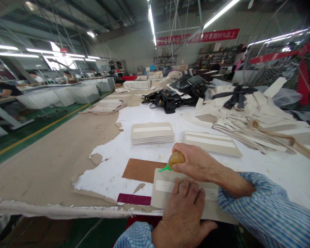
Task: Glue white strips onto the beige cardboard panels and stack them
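Note:
My right hand (200, 163) is wrapped round a yellowish squeeze bottle (176, 159) with a green nozzle. The nozzle tip points down at the upper left corner of a beige panel (158, 199); whether it touches is hard to tell. A white strip (164, 186) with small dark marks runs along the panel. Fingers spread, my left hand (182, 213) lies flat on the panel, near the table's front edge. Part of the panel is hidden beneath both hands and my right sleeve. A brown rectangular sheet (139, 170) and a maroon strip (133, 199) lie to the left.
Beyond my hands stand two stacks of similar panels, one on the left (152, 134) and one on the right (214, 143). Black pieces with straps (167, 98) and a heap of pale cut strips (248, 113) lie farther back. Torn beige paper (54, 165) covers the table's left side.

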`<action>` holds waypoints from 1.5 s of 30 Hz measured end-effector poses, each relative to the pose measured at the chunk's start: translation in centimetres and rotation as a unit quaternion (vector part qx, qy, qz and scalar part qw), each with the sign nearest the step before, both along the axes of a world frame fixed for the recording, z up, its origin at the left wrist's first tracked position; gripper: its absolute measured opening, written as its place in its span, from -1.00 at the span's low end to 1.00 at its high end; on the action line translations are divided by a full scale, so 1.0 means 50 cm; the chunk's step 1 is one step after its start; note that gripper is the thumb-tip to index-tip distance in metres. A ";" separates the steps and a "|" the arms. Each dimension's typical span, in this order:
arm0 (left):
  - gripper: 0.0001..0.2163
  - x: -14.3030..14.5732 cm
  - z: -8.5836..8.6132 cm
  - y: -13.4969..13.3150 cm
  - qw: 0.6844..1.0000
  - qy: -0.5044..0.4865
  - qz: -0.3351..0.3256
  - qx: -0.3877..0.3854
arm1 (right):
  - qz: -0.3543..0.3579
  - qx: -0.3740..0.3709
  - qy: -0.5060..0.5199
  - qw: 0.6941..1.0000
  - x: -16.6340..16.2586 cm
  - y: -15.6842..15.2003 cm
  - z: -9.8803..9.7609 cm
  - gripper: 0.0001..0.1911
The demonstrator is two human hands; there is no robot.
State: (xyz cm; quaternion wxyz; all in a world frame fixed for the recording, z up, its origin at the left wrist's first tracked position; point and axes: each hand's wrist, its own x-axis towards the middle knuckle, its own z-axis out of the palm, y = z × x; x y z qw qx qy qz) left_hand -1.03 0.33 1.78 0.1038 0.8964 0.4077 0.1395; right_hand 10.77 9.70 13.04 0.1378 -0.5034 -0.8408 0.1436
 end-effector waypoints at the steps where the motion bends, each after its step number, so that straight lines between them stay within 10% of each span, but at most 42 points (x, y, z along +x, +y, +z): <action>1: -0.39 0.001 -0.001 -0.001 1.000 -0.002 0.000 -0.002 | 0.000 0.001 0.000 1.000 -0.001 0.000 0.001 -0.82; 45: -0.28 0.004 -0.004 -0.003 1.000 -0.030 0.006 0.002 | -0.095 -0.045 -0.055 0.993 0.108 -0.023 0.034 -0.82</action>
